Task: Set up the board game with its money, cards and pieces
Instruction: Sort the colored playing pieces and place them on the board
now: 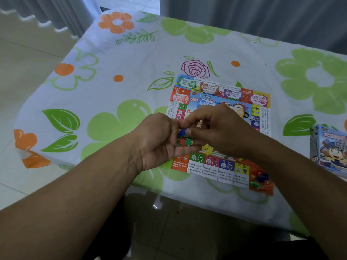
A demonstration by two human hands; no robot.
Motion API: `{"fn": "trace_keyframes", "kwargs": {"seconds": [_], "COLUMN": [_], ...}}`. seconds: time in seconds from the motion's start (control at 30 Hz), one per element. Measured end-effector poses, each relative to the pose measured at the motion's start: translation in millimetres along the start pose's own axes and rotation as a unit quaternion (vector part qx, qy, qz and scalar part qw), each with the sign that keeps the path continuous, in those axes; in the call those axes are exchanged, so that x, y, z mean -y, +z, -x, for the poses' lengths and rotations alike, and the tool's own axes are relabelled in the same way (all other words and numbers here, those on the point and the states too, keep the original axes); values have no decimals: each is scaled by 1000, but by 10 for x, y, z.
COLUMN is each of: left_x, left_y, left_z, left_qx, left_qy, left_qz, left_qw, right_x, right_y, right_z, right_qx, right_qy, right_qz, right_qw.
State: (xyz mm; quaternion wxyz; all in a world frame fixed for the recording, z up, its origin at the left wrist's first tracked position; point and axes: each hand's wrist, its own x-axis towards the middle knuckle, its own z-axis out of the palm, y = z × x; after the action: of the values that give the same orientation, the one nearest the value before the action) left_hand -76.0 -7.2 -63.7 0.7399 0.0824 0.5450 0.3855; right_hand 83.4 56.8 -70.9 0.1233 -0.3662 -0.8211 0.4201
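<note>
Floral-clothed table: board, box

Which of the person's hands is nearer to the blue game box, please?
Right. The right hand sits over the game board, to the left of the game box; the left hand is farther left again, cupping small coloured pieces.

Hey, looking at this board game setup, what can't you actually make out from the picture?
Head view only:
- Centre of the board: covered by both hands.
- small pieces in the left hand: count hidden by the right hand.
- game box: cut off by the right edge.
- Print on the board squares and money stacks: too small and blurred to read.
</note>
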Motion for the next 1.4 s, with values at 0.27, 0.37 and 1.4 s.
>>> {"fn": "trace_keyframes", "kwargs": {"seconds": [0.27,0.37,1.4], "left_x": [8,-5,-72], "left_y": [-12,-15,-134], "left_z": [7,24,82], "left_qx": [-1,-2,-120], "left_qy": [4,9,28], "left_qz": [-3,-10,32], "left_qw": [1000,1000,992], "right_x": [46,47,-354], "right_y": [38,42,141], "right_z": [-9,-38,-237], "right_qx": [33,13,-95], "right_qy": [-6,23,134], "right_qz": [-4,-37,81], "right_qw": [999,999,983]}}
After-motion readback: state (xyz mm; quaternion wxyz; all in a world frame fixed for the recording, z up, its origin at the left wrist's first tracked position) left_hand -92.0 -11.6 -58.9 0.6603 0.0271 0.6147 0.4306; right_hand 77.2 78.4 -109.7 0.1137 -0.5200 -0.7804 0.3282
